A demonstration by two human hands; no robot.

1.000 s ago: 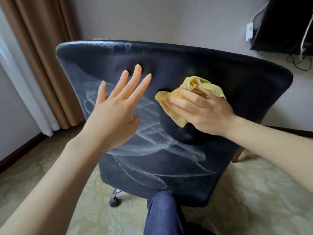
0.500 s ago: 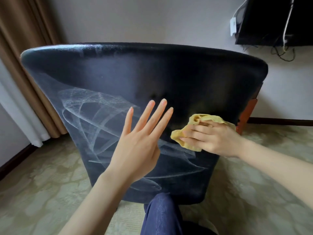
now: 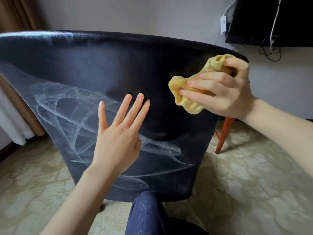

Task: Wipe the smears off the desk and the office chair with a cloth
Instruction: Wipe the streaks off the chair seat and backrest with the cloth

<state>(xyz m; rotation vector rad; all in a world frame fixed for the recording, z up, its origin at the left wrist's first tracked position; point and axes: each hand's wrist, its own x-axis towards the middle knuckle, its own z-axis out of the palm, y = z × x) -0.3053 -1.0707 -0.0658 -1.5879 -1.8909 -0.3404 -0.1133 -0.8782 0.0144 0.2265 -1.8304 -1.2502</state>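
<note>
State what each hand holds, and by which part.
The right hand grips the yellow cloth bunched at its middle; the left hand is open, holding nothing.

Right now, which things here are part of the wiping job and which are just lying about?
Part of the job: yellow cloth bunched in the right hand; chair back with white smears; open left hand.

Lying about: curtain; black screen with cables; red leg; carpet.

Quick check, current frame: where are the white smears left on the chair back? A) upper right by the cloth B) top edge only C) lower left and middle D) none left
C: the white smears cover the lower left and middle of the chair back; the area by the yellow cloth in the right hand looks dark and clean.
</note>
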